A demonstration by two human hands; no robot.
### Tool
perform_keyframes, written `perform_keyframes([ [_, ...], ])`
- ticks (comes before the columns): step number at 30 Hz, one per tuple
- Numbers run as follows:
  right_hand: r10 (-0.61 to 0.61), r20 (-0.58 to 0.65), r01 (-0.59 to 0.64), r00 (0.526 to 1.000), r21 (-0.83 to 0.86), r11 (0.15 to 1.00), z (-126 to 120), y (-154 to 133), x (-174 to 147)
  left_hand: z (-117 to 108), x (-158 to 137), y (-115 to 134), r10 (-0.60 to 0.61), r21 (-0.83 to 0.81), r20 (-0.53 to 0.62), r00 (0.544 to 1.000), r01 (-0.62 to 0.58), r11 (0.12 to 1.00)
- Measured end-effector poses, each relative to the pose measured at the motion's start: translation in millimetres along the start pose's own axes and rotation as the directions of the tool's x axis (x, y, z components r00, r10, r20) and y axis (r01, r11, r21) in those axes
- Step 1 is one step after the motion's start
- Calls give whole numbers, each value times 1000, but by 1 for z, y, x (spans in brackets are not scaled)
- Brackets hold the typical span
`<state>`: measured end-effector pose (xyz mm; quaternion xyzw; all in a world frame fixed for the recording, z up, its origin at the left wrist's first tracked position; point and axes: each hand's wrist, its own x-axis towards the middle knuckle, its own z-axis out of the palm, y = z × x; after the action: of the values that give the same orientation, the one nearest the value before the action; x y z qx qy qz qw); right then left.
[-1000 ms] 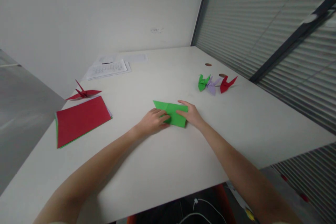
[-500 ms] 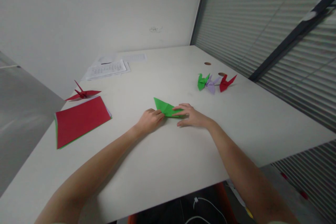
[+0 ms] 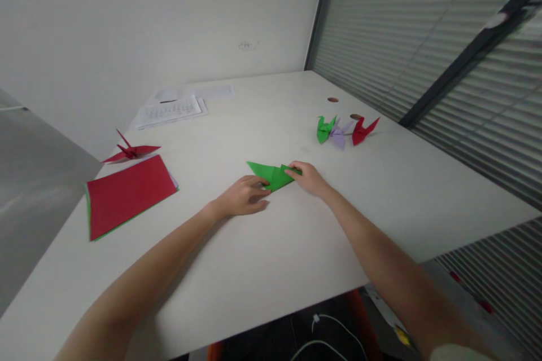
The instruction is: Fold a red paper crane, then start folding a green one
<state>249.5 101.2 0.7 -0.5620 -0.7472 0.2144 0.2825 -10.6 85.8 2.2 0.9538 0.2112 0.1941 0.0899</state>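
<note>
Two bare hands work a folded piece of bright green paper [image 3: 275,176] at the middle of a white tabletop [image 3: 275,259], its pointed end aimed toward the far left. The right hand's [image 3: 311,179] grip is closed on the paper's right end, thumb and fingers pinching a folded flap. The left hand [image 3: 241,196] rests at the near left edge, fingertips on the paper and thumb apart from it; whether those fingers pinch or merely press cannot be told.

The folding appears to be partway along: creases and a turned-over layer show, but no wing, neck or tail stands out from the green shape. By that measure more shaping seems to be left, though the number of folds remaining cannot be judged.

Finished pieces sit well apart from the hands. To the right are a small green paper bird [image 3: 324,130], a pale lilac paper bird [image 3: 339,135] and a small red paper bird [image 3: 362,132]. At left, a wide-winged red paper bird [image 3: 132,151] stands just beyond a stack of flat coloured sheets topped with red [image 3: 129,197]. Farther back lie white printed pages [image 3: 171,111].
</note>
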Motion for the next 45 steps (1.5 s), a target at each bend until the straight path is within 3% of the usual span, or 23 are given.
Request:
perform_keyframes([
  [5, 137, 125, -94, 983, -299, 950, -1, -15, 20, -1, -1, -5, 30, -4, 13, 999, -30, 1000],
  [9, 196, 113, -130, 974, -430, 893, 5, -24, 24, -4, -1, -2, 31, 26, 43, 999, -33, 999],
  [21, 155, -94, -180, 983, -441, 879, 26, -22, 14, 3, 3, 4, 67, -4, 22, 997, -67, 998],
  [32, 128, -98, -161, 987, -521, 838, 28, -27, 14, 3, 7, 2, 62, -33, 14, 998, -61, 998],
  [40, 95, -102, -134, 990, -511, 849, 30, -24, 14, 11, 6, -3, -47, -152, -41, 998, 40, 988],
  [45, 99, -95, -134, 991, -520, 844, 29, -24, 13, 7, 7, 0, -40, -86, -22, 999, 38, 996],
])
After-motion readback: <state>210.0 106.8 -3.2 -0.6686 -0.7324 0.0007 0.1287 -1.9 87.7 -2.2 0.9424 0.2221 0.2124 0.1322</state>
